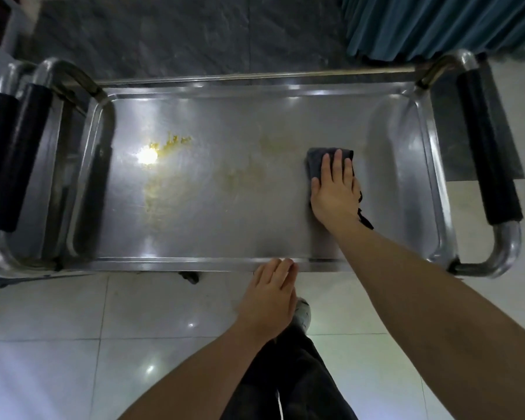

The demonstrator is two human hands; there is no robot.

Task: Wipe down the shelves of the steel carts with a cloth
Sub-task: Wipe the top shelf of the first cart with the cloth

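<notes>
A steel cart's top shelf (212,228) fills the middle of the head view, a shallow tray with a raised rim. Yellow stains (170,144) mark its left half, and fainter smears (243,177) lie near the centre. A dark grey cloth (315,157) lies on the right half of the shelf. My right hand (335,189) presses flat on the cloth, fingers pointing away from me. My left hand (270,298) rests with its fingertips on the shelf's near rim and holds nothing.
Black-padded handles stand at the cart's left end (15,159) and right end (488,147). A teal curtain (437,25) hangs at the back right. Dark floor tile (164,40) lies beyond the cart, white tile (73,344) in front. My legs (291,374) are below.
</notes>
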